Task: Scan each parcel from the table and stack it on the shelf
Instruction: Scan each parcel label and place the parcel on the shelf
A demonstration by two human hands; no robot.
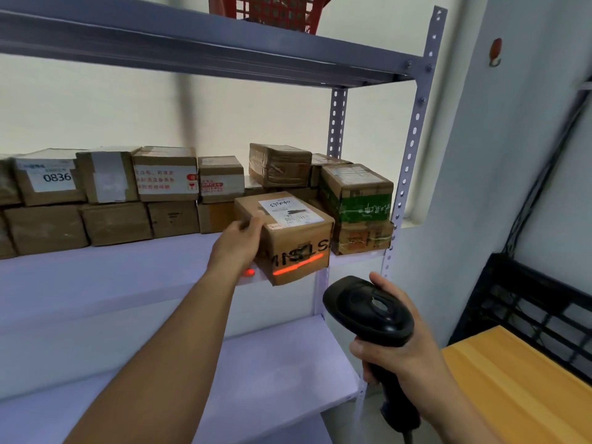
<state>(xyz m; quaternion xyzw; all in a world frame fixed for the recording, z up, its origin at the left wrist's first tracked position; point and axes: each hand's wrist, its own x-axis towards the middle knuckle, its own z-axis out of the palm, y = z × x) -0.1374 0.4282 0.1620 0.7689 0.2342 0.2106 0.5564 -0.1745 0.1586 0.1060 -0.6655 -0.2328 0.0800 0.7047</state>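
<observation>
Scanning and shelving. A parcel point(288, 232) is being gripped at its left side by the left hand point(238, 245) and held, tilted, over the front edge of the shelf point(96, 277), just in front of the stacked boxes point(112, 200). The scanner point(368, 309) is being grasped by the right hand point(394, 354). Its red line point(298, 264) is being cast on the parcel's front face, below the top label. Next, probably, the parcel is being called to be slid back against the stack.

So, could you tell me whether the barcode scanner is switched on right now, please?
On: a red-orange scan line glows across the parcel, which the scanner in the right hand faces.
</observation>
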